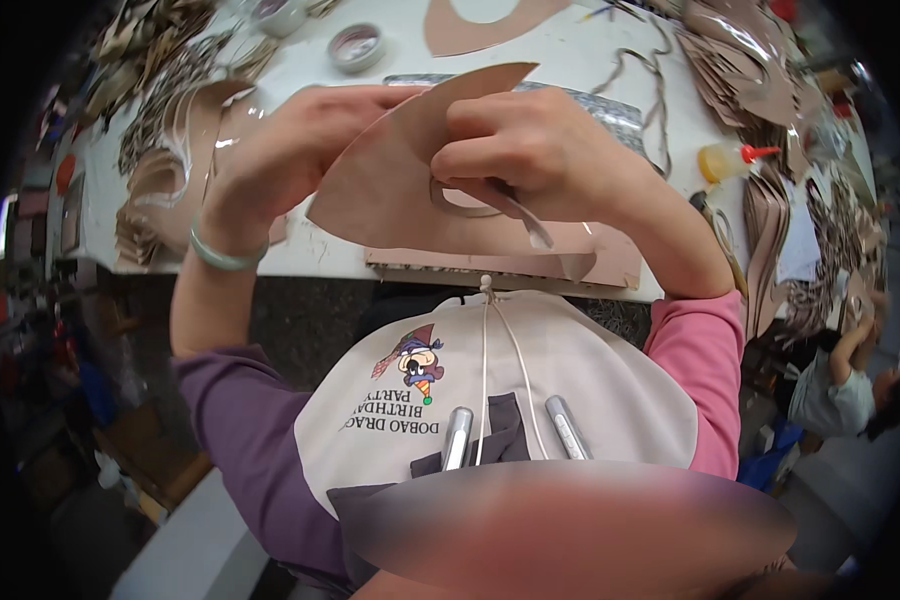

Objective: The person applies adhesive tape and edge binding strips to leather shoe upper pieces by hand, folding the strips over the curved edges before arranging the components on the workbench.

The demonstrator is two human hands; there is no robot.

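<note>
A curved tan leather-like panel (380,185) is raised over the table's near edge, tilted, with its pointed tip up. My left hand (295,150) is closed on its left side, with the fingertips hidden behind it. In front of the panel my right hand (530,145) is closed, fingers curled in a pinch. A narrow greyish strip (465,208) loops below those fingers, and a pale loose end hangs beside it. Under the panel another flat tan piece (610,262) lies on a board at the table edge.
Stacked tan pieces (155,190) and bundled strips lie at the left. A tape roll (356,47) and another curved panel (485,25) are at the back. On the right are a yellow bottle with a red tip (725,162), scissors and more stacks. Another person (840,385) sits far right.
</note>
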